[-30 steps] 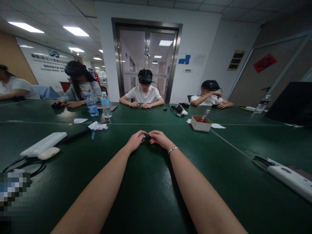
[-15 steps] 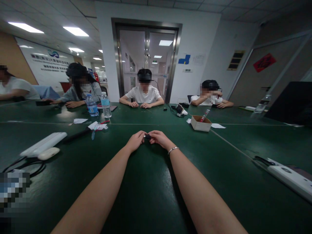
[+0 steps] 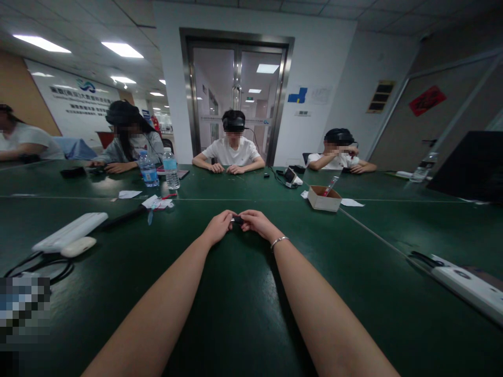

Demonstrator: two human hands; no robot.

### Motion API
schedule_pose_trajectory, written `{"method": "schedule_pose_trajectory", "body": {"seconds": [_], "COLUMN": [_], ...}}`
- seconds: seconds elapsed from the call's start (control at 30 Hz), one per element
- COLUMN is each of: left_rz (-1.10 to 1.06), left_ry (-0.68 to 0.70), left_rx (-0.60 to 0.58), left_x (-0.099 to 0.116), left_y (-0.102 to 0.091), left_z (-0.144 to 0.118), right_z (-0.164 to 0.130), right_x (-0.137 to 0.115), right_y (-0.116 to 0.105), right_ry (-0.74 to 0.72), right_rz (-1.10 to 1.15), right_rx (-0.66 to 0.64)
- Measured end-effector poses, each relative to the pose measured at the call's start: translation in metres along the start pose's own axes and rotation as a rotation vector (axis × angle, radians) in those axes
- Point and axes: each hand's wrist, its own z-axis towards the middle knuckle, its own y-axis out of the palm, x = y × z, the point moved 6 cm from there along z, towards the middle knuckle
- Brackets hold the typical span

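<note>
Beyond a green table [image 3: 236, 293], 2 glass doors [image 3: 214, 78] are rising. At the middle of the table, the left hand [image 3: 218, 228] and right hand [image 3: 257, 225] are pinching opposite ends of a small dark object [image 3: 237, 220], holding it between them. Farther off, 2 bottles [image 3: 171, 170] are standing leftward and an open box [image 3: 324, 203] is sitting rightward.

I read 福 on the red paper [image 3: 427, 101] on the right-hand door [image 3: 408, 133]; lettering on the white wall sign [image 3: 84, 102] and bottle labels [image 3: 170, 165] is too blurred for me.
</note>
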Motion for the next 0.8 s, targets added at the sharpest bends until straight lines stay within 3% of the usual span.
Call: {"method": "schedule_pose_trajectory", "body": {"seconds": [0.8], "left_rz": [-0.022], "left_ry": [0.012], "left_rx": [0.005], "left_x": [-0.0040], "left_y": [0.0002], "left_z": [0.0009], "right_z": [-0.0005], "right_x": [-0.0008], "right_y": [0.0012], "right_ry": [-0.006], "right_rz": [0.011], "right_rx": [-0.022]}}
